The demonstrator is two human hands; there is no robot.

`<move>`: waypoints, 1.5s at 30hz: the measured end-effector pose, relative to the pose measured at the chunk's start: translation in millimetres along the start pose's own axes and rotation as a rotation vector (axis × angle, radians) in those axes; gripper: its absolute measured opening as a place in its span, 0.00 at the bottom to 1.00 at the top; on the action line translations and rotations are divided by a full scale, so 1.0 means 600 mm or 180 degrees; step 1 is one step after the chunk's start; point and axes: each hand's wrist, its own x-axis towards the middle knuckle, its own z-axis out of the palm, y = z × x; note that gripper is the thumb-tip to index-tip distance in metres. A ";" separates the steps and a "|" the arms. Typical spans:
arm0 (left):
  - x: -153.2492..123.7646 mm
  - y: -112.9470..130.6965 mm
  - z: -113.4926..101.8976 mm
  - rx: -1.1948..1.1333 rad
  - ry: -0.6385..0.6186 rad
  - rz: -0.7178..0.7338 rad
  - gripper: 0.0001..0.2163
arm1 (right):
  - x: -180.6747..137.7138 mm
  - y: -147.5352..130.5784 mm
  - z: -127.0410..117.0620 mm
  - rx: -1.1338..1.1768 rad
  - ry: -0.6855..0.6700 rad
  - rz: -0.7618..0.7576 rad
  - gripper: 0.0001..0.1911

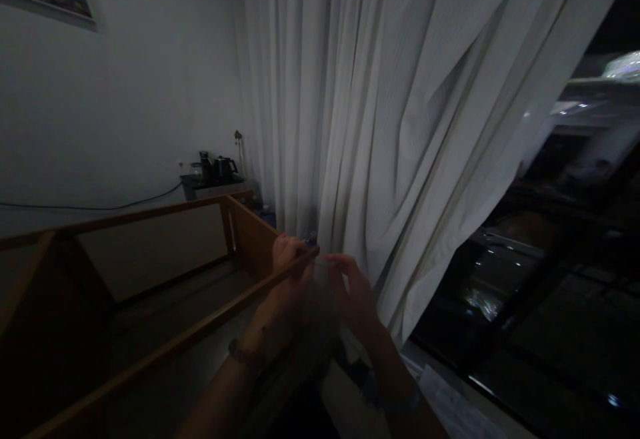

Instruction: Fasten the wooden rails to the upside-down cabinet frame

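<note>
A wooden furniture frame [200, 332] with open compartments stretches from the lower left towards the middle. My left hand [287, 279] is closed around its near right corner; some fingers show beyond the top rail, and the rail hides part of the hand. Just right of that corner my right hand [353, 292] is raised, its thumb and fingers drawn together in a pinch. Between the two hands hangs a pale, see-through, film-like thing [323, 292], blurred and dim. Whether the right fingertips hold it, I cannot make out for certain.
Long white curtains [350, 105] hang close behind my hands. On the right is dark glass [525, 292] with reflections. A small cabinet [215, 192] in the far corner bears a black kettle [225, 168]. A black cable [100, 208] runs along the wall.
</note>
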 end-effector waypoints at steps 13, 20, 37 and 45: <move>-0.001 -0.002 0.000 -0.0010 -0.0003 -0.0040 0.04 | 0.002 0.028 0.003 0.0079 0.0333 -0.0275 0.11; -0.001 -0.002 0.000 -0.0032 0.0025 -0.0022 0.04 | 0.011 0.015 0.000 -0.0689 0.0517 -0.0509 0.18; -0.003 -0.002 0.002 -0.0008 -0.0007 -0.0106 0.04 | -0.008 -0.021 0.026 0.1724 -0.0117 0.1620 0.22; -0.006 -0.010 0.008 -0.0096 0.0057 -0.0115 0.02 | -0.015 -0.013 0.020 0.1809 -0.0230 0.1164 0.22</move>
